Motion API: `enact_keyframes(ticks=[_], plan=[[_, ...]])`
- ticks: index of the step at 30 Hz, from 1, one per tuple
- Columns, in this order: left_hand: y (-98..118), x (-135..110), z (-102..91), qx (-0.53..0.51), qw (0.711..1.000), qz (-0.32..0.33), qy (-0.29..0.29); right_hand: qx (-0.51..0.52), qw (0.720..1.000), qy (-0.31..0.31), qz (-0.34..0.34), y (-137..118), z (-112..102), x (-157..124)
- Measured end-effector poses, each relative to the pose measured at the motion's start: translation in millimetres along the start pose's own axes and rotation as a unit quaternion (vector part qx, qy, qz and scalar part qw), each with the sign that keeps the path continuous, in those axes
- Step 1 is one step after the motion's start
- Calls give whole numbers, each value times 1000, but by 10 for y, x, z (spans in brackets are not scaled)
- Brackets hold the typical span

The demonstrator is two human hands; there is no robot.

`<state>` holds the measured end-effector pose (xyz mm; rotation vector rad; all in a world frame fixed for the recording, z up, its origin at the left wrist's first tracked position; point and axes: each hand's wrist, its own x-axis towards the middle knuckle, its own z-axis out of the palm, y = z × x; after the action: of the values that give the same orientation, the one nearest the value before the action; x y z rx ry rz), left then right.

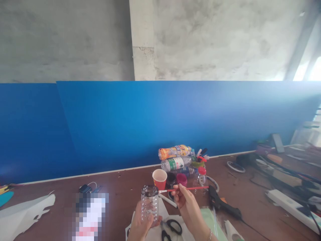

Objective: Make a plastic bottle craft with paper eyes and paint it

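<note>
My left hand (142,221) is wrapped round a clear ribbed plastic bottle piece (149,206), held upright with a dark rim at its top. Pinched in the fingers of my right hand (187,204) is a thin red paintbrush (197,188), its bristle end pointing left close to the bottle piece's rim; whether it touches the rim I cannot tell. Just behind stand a red paper cup (159,180), a dark jar (171,180) and a magenta paint pot (182,179). Black-handled scissors (174,227) lie below, between my hands.
A black glue gun (224,204) with a cord lies on the right, near a white power strip (294,207). Several plastic bottles (175,164) lie against the blue partition (150,117). White cut sheeting (27,216) is at the left, beside a blurred-out patch.
</note>
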<state>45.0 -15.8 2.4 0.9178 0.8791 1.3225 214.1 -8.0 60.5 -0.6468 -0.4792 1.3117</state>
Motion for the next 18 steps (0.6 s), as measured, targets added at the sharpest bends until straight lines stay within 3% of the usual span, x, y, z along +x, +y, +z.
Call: enact_keyframes(ticks=[11,18], plan=[[36,-30,-40,-85,993,-61,-60,24,1000,-7,4,-13,-21,22],[26,-30,-121,-131,979,-77,-137,29,1000,-3,0,3,-74,58]])
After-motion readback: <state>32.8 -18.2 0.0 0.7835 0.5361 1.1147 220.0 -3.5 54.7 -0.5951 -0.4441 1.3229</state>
